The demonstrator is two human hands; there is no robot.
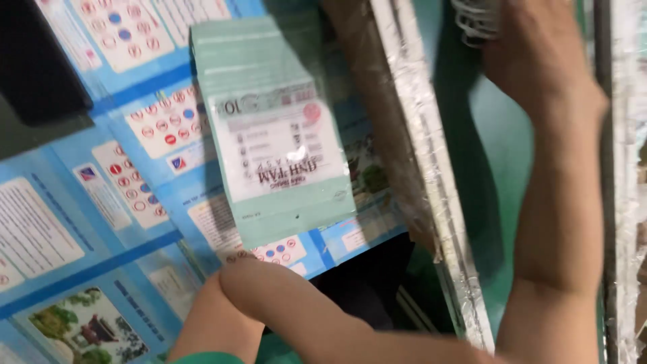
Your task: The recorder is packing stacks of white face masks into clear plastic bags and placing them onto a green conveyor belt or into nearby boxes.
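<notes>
The green packet, in clear wrap with a white label, lies on the blue poster sheet. My left hand presses below it, fingers hidden. My right hand reaches up to white wire hangers; I cannot tell its grip.

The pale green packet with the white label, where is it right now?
The pale green packet lies upper-middle in the head view on the blue poster surface, left of the wrapped board edge, above the person's forearm.

A blue printed poster with round signs is spread on the left; a foil-wrapped board edge is seen slanting right of it.
</notes>
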